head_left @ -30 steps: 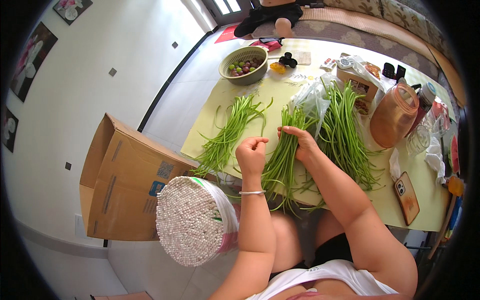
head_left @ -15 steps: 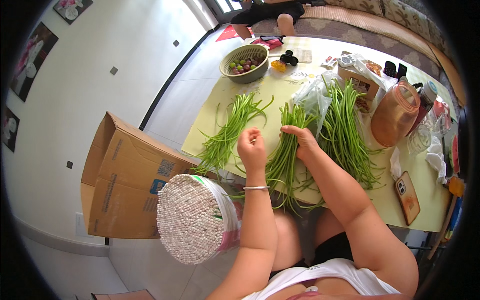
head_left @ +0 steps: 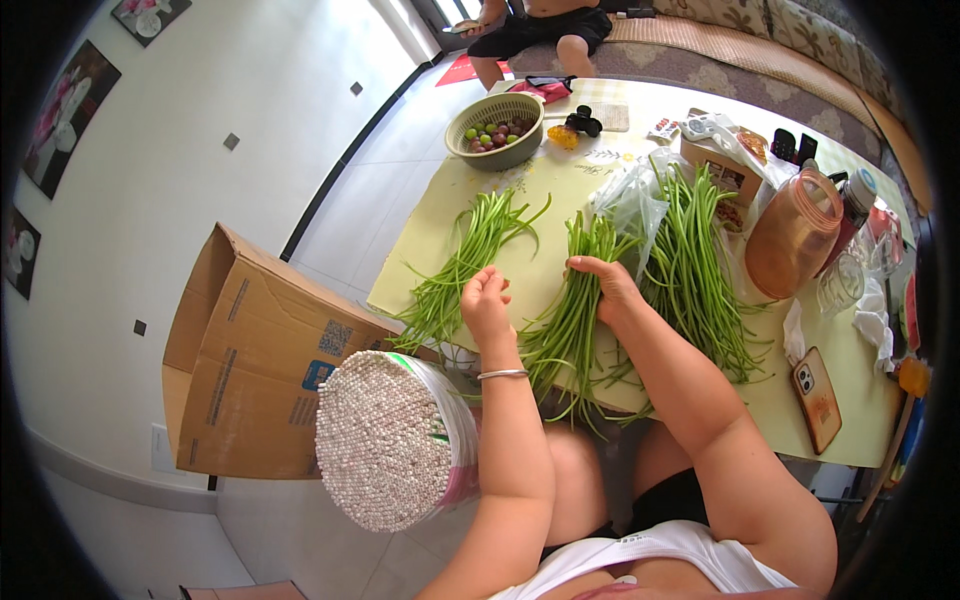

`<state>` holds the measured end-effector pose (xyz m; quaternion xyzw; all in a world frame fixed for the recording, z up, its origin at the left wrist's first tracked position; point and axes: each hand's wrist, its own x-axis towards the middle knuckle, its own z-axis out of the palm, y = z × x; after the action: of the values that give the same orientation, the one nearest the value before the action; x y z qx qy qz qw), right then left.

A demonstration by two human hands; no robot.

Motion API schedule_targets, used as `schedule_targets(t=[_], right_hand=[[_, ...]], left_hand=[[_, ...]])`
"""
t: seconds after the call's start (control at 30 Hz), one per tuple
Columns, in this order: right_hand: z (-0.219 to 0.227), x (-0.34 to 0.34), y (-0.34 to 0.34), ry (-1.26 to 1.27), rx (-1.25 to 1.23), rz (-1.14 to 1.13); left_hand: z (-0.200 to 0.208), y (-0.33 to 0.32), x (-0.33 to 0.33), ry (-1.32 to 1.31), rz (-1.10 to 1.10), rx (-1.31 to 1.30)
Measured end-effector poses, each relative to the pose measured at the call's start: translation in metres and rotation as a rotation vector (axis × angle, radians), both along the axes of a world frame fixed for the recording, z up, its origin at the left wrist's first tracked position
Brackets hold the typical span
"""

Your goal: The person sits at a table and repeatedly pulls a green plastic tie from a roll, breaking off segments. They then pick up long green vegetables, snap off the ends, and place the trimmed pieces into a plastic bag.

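My right hand (head_left: 612, 288) is wrapped round the upper part of a bunch of long, thin green vegetable stalks (head_left: 570, 322), thumb on top. The loose ends fan out past the near table edge. Just left of this bunch is my left hand (head_left: 487, 300), its fingers curled together; whatever they may hold is too small to make out. A silver bangle circles that wrist. Beyond and left of it lies a smaller pile of the same stalks (head_left: 470, 250). A larger pile of stalks (head_left: 695, 270) lies right of my right hand, beside a clear plastic bag (head_left: 632, 210).
Left of my left forearm stands a round, plastic-wrapped bundle of thin white sticks (head_left: 385, 440), by a cardboard box (head_left: 265, 370). The table (head_left: 410, 270) bears a basket of grapes (head_left: 460, 150), an orange-brown jug (head_left: 795, 235) and a phone (head_left: 817, 398). A person (head_left: 540, 35) sits beyond.
My left hand has shifted a little left and down, away from the held bunch. My right hand keeps its grip. The seated person's hand with a flat object has come into view.
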<state>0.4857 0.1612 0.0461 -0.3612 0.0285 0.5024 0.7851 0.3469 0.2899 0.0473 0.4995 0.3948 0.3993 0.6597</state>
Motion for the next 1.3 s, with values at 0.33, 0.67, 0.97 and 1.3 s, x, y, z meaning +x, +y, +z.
schedule_targets(t=[0.33, 0.67, 0.97, 1.3], right_hand=[[-0.002, 0.000, 0.002, 0.006, 0.015, 0.012], [-0.006, 0.001, -0.001, 0.045, 0.060, 0.018], [-0.007, 0.003, -0.001, 0.022, 0.092, 0.049], [-0.011, 0.005, 0.001, 0.110, 0.238, 0.086]], left_hand=[[-0.009, -0.004, 0.002, 0.956, 0.366, 0.948], [-0.007, -0.003, -0.001, 0.928, 0.344, 0.986], [0.065, -0.060, -0.005, 0.511, 0.103, 0.983], [0.067, -0.072, -0.006, 0.545, -0.404, 0.737]])
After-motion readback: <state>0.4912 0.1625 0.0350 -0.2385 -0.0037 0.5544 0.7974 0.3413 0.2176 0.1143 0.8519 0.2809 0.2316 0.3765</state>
